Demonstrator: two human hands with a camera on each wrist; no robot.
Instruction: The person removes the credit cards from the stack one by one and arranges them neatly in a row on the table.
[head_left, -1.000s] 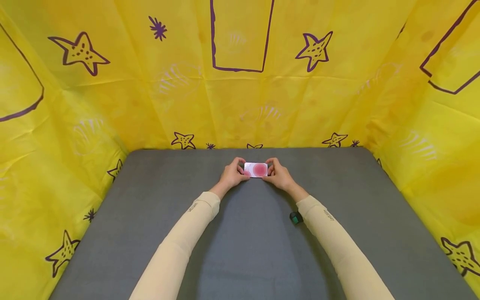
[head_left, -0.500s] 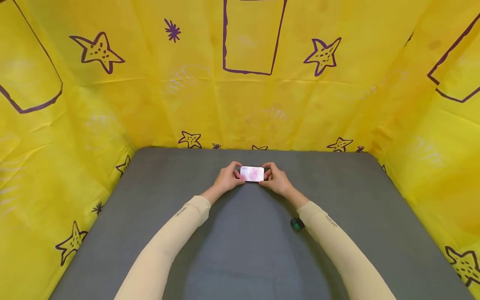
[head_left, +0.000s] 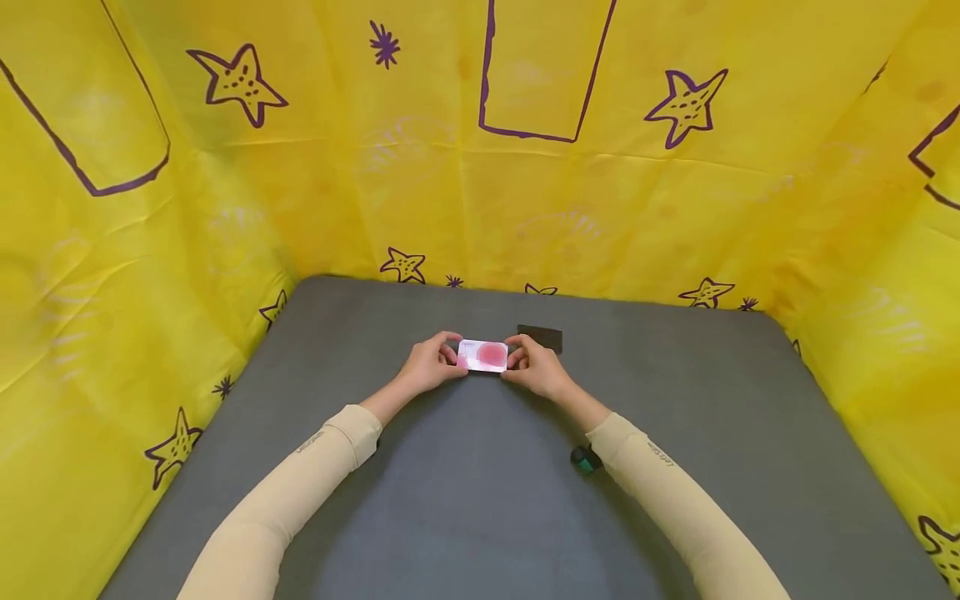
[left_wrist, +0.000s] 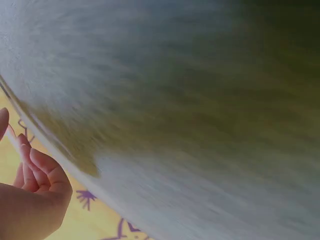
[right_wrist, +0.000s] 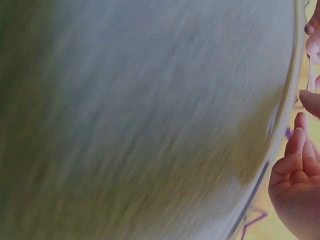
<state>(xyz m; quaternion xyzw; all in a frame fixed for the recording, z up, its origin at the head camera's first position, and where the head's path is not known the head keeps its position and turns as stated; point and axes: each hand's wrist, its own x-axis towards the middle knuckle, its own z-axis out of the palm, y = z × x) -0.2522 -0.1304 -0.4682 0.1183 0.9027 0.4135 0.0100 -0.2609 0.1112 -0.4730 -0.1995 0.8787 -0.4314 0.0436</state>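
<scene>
In the head view, a small white card with pink round shapes (head_left: 482, 356) is held up between both hands. The left hand (head_left: 430, 364) pinches its left edge between thumb and fingers. At the opposite edge, the right hand (head_left: 537, 367) has the same kind of grip. A dark flat rectangle (head_left: 542, 337) lies on the grey table just behind the right hand, which partly covers it. In the left wrist view, the left hand (left_wrist: 37, 192) shows curled fingers at the lower left. The right wrist view catches the right hand (right_wrist: 297, 187) at its right edge.
The grey tabletop (head_left: 450, 500) spreads beneath the arms. Yellow cloth (head_left: 420, 192) printed with purple starfish encloses its back and sides. A small black-and-green device (head_left: 585, 459) shows under the right cuff.
Both hands have carried the card leftward and a little nearer, uncovering the dark rectangle behind. The whole head view has shifted, with the wall pattern sliding right.
</scene>
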